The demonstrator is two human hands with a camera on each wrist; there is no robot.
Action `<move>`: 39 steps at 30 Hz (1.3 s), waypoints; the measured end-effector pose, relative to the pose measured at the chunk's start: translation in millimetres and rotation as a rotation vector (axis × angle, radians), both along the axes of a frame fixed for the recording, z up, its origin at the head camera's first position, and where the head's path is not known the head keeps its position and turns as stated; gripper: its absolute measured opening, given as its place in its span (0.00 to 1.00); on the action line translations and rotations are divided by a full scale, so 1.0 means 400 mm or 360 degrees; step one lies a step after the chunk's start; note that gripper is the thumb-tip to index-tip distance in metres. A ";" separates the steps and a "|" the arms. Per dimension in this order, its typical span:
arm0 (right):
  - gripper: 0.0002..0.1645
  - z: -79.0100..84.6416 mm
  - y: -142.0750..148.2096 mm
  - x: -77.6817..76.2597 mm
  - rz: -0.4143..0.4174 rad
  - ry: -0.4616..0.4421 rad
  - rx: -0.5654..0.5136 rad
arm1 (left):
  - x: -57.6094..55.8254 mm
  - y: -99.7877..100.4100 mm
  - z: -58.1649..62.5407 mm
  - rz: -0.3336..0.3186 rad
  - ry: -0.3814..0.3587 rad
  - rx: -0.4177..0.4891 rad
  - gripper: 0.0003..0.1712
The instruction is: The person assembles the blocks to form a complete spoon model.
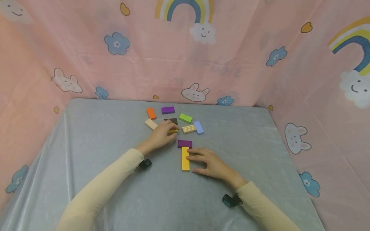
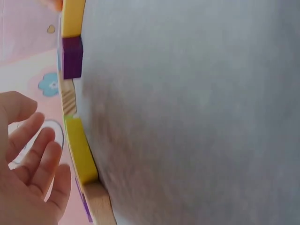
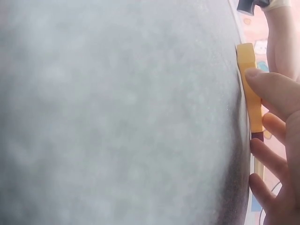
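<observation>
My left hand (image 1: pixel 160 134), its fingers loosely bent, hovers over a yellow block (image 2: pixel 80 149) that it partly covers in the head view. A dark brown block (image 1: pixel 172 121) and a pale wooden block (image 1: pixel 150 124) lie beside that hand. Fingertips of my right hand (image 1: pixel 212 164) rest at the right side of a long orange-yellow block (image 1: pixel 185 160), thumb close to its near end. That block points away from me, its far end against a dark purple block (image 1: pixel 184 143) laid crosswise. In the right wrist view the thumb overlaps the orange-yellow block (image 3: pixel 252 101).
Behind the hands lie an orange block (image 1: pixel 151 113), a purple block (image 1: pixel 168 110) and a light green block (image 1: pixel 185 118). A ribbed wooden piece (image 1: pixel 189 129) meets a light blue block (image 1: pixel 198 127). Grey cloth (image 1: pixel 260 154) covers the table; a pink printed curtain (image 1: pixel 162 73) surrounds it.
</observation>
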State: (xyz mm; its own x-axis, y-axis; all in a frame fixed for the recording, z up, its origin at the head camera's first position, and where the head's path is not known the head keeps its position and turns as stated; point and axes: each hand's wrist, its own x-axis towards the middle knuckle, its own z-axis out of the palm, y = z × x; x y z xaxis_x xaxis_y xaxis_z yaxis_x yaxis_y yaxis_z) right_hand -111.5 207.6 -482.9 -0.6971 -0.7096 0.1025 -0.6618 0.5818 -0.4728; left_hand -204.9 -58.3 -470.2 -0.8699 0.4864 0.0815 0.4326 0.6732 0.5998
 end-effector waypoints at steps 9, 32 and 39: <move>0.31 -0.004 0.002 -0.002 -0.0006 -0.0014 -0.0019 | -0.027 -0.032 -0.010 0.0157 0.0119 -0.0050 0.17; 0.28 -0.001 0.004 -0.004 0.0002 -0.0033 -0.0043 | -0.020 -0.054 -0.008 0.0163 0.0049 -0.0068 0.22; 0.29 0.003 0.004 -0.003 -0.0018 -0.0081 -0.0029 | 0.029 -0.056 0.012 0.0121 0.0020 -0.0018 0.26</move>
